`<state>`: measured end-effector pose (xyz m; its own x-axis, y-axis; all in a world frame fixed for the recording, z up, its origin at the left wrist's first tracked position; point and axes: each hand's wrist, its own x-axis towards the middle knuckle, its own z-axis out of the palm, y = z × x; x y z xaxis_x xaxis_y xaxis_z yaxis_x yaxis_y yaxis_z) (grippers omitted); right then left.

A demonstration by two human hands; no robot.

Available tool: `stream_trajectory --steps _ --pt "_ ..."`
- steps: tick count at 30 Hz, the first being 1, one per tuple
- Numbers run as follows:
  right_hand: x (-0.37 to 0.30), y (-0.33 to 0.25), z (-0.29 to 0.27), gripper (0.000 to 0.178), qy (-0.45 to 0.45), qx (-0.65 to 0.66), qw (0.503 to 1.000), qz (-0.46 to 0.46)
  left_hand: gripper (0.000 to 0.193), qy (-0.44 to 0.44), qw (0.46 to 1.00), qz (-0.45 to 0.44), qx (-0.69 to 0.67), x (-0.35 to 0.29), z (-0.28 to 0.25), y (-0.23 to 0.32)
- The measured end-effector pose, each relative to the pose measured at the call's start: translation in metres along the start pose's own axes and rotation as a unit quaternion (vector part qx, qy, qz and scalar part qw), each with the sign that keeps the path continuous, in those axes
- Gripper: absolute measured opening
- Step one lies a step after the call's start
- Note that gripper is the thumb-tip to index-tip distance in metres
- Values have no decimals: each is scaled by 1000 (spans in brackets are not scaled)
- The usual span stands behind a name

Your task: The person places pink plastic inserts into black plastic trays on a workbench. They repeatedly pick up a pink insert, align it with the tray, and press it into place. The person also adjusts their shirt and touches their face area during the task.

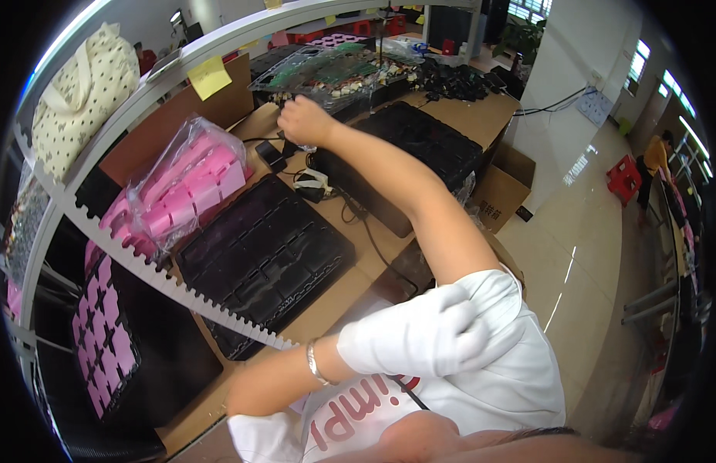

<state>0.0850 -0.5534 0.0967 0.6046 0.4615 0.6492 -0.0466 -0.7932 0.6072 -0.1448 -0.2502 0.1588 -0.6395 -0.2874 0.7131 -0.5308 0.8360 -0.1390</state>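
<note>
My left hand [420,332], in a white glove with a silver bracelet at the wrist, crosses my chest. Its curled fingers grip the white shirt sleeve [493,297] near my right shoulder. My bare right hand [305,123] is stretched out over the far side of the bench in a closed fist. Whether it holds anything is hidden. Below that fist lie a small black block [271,154], dark cables and a crumpled white item [313,184]. A black compartment tray [265,255] rests nearer me, left of my right arm.
Pink foam pieces in clear plastic [192,181] lie at the left. A second black tray [420,139] sits beyond my right arm, near a pile of black parts [458,81]. Green circuit boards [319,65] are stacked at the back. A notched metal rail [165,282] crosses the left side.
</note>
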Motion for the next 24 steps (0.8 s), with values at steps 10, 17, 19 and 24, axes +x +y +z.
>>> stream_trajectory --steps 10,17,19,24 --pt "83 79 -37 13 30 -98 995 11 38 123 978 -163 -40 -66 38 19" --pt "95 84 -33 18 49 -110 991 52 46 197 950 -224 -94 -75 95 -4" --pt "103 79 -28 18 65 -98 990 79 45 244 917 -277 -148 -68 108 0" --pt "135 51 -23 17 97 -53 986 123 38 334 684 -414 -500 -59 112 19"
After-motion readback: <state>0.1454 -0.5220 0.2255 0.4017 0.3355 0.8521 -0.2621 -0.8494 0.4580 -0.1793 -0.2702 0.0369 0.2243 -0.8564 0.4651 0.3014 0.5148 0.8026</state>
